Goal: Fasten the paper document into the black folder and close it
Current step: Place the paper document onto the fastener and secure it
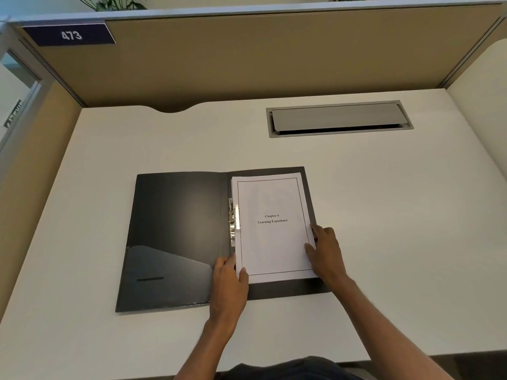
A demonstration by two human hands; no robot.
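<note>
**Two hands steadying a document in an open folder**

Two bare hands are resting on a paper document [271, 229] that is lying on the right-hand leaf of an open black folder [178, 237], which is itself lying flat on a white desk [397, 215]. The left hand [229, 283] is pressing the sheet's near-left corner, thumb on top of the paper and fingers beside the spine; whether anything is pinched underneath cannot be told. The right hand [325, 253] is lying against the sheet's right edge with its fingers loosely spread, touching the paper rather than clamping it. The document, titled "Chapter 6 Learning Experience", is thus sitting between the two hands. A metal clip [233, 222] beside the spine is overlapping the paper's left margin. Farther back, a grey cable hatch [338, 119] is set into the desk, and a partition is carrying a label reading 473 [70, 35].
</note>
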